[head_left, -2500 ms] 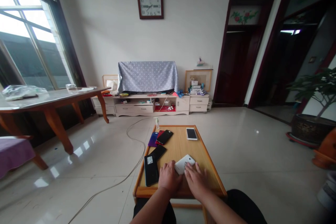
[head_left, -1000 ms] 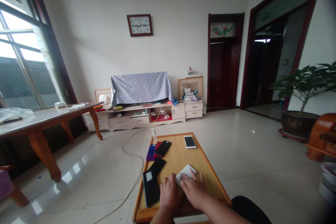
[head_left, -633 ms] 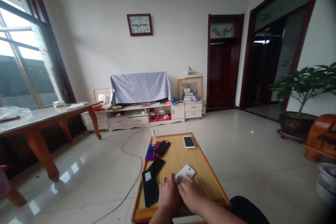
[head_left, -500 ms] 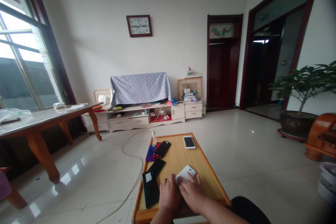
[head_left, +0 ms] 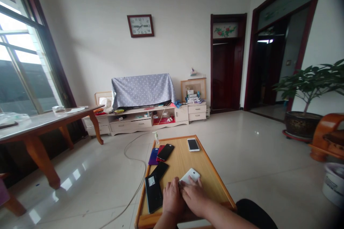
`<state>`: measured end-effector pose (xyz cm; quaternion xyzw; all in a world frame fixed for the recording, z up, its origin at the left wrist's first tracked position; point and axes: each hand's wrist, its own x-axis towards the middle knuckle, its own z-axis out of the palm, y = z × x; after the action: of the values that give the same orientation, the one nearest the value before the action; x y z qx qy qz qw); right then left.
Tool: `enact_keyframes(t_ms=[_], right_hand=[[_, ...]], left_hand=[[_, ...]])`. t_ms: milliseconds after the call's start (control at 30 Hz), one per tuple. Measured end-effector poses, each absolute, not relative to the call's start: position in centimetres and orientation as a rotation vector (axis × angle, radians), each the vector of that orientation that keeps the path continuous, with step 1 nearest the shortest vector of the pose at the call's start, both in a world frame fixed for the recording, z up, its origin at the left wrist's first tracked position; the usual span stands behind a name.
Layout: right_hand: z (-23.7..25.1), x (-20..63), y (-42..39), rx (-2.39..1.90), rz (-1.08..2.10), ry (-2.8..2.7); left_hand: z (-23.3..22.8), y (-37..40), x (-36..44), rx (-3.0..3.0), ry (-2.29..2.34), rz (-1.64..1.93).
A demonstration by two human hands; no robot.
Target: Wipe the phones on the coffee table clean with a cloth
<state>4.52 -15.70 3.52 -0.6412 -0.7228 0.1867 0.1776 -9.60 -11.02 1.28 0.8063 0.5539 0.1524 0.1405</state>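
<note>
A white smartphone [head_left: 190, 175] lies back side up at a slant on the wooden table, its camera near the far right corner. My right hand [head_left: 195, 195] rests over its near part, fingers pressed on the phone's back. Against the phone's near left corner is my left hand [head_left: 173, 195], its fingers bent and its thumb side gripping the edge. The phone's near end is hidden by both hands. To the left lie a large black phone [head_left: 153, 195] with a white label and another black phone [head_left: 160, 170] partly under it.
The small table [head_left: 185, 157] has a raised wooden rim. Farther along it are a purple phone [head_left: 153, 156], a red phone [head_left: 160, 148], a black phone [head_left: 166, 152], a white phone [head_left: 193, 145] with a dark screen and a pump bottle [head_left: 156, 138]. A cable [head_left: 142, 182] runs along the floor.
My right hand has shifted slightly on the white smartphone, its fingers moving a little. The whole view has turned slightly. The other phones stay where they were.
</note>
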Motion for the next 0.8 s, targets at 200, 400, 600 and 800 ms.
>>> enact_keyframes(t_ms=[200,400,600,800], right_hand=[[4.0,7.1,-13.5,-2.085,0.385,-1.796],[3.6,4.4,-13.2,-1.904,0.439,-1.984],[3.8,6.6,-11.8,-2.027,0.381,-1.868],[2.4,5.1,-14.3,-1.995,0.366,-1.908]], left_hand=[[1.3,-11.1,-9.4,2.348,1.592,0.468],[1.9,-11.2,-9.4,2.333,1.582,0.406],[1.9,-11.2,-9.4,2.321,1.592,0.408],[1.9,-11.3,-9.5,2.330,1.603,0.428]])
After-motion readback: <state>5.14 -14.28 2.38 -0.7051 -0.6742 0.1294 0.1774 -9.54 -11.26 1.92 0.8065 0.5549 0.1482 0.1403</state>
